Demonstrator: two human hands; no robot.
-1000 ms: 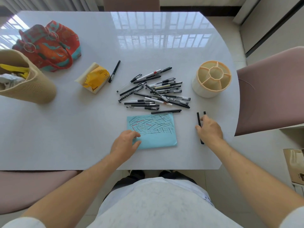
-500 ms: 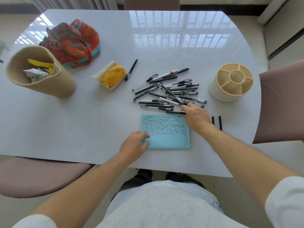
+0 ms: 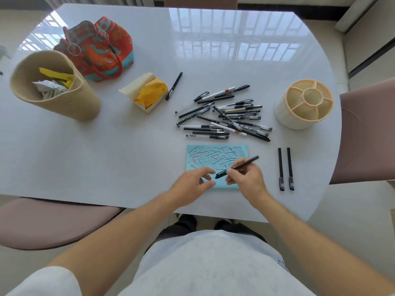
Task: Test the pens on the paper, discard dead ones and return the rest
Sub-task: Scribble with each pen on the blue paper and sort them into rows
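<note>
My right hand (image 3: 245, 178) grips a black pen (image 3: 248, 162) over the light blue paper (image 3: 215, 155), which is covered in black and red strokes. The pen's capped end points left toward my left hand (image 3: 192, 184), whose fingers are spread just beside the cap at the paper's lower left edge. A pile of several pens (image 3: 224, 116) lies beyond the paper. Two black pens (image 3: 285, 167) lie side by side to the right of the paper. The cream divided pen holder (image 3: 305, 103) stands empty at the right.
A woven beige basket (image 3: 53, 86) with crumpled paper stands at the far left, with a colourful bag (image 3: 98, 48) behind it. A yellow notepad (image 3: 145, 92) and a single black pen (image 3: 174, 86) lie left of the pile. Pink chairs flank the white table (image 3: 128, 157).
My right hand went from the two pens at the right to the pile, took a black pen and brought it over the paper. My left hand lifted its fingers toward the cap.
</note>
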